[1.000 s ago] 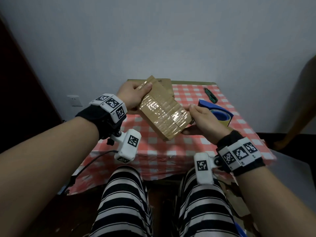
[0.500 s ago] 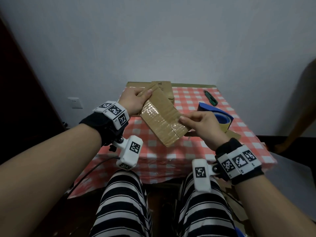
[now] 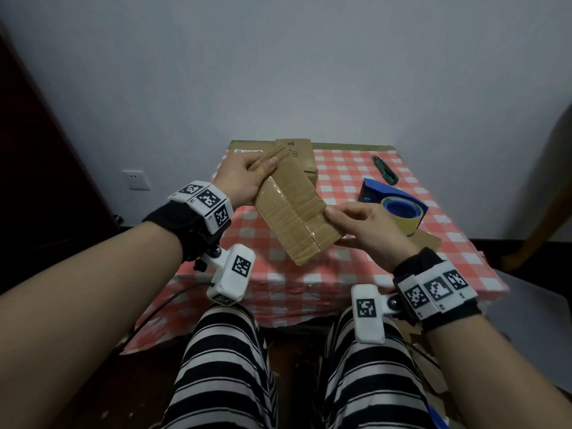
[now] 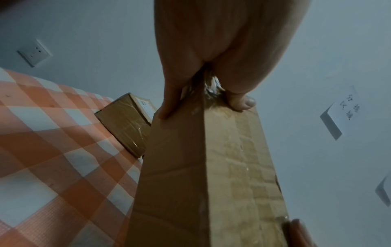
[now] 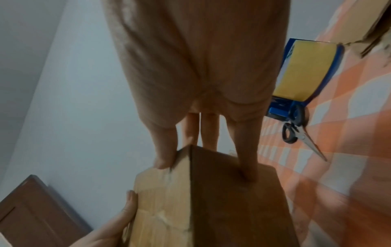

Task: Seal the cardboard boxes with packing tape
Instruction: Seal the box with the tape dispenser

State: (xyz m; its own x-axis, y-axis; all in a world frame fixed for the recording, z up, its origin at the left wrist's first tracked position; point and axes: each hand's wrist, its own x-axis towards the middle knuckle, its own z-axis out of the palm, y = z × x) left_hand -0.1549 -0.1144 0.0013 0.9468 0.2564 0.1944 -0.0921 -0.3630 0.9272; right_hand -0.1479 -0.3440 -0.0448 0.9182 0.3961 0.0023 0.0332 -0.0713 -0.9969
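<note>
A flat brown cardboard box (image 3: 294, 205) with clear tape along its seam is held tilted in the air above the checked table (image 3: 387, 258). My left hand (image 3: 247, 178) grips its far upper end, thumb on top and fingers beneath (image 4: 167, 107). My right hand (image 3: 362, 224) pinches its right edge, thumb on the taped face and fingers under it (image 5: 247, 160). The blue tape dispenser (image 3: 393, 209) with a yellowish roll lies on the table just behind my right hand.
A second taped cardboard box (image 3: 301, 159) sits at the table's back, also seen in the left wrist view (image 4: 127, 123). A green utility knife (image 3: 385, 170) lies at the back right. Scissors (image 5: 300, 138) lie beside the dispenser. Cardboard scrap (image 3: 428, 239) lies beside the roll.
The box has been turned in my hands and held a little lower. My right hand shifted its hold from the box's lower end to its right edge.
</note>
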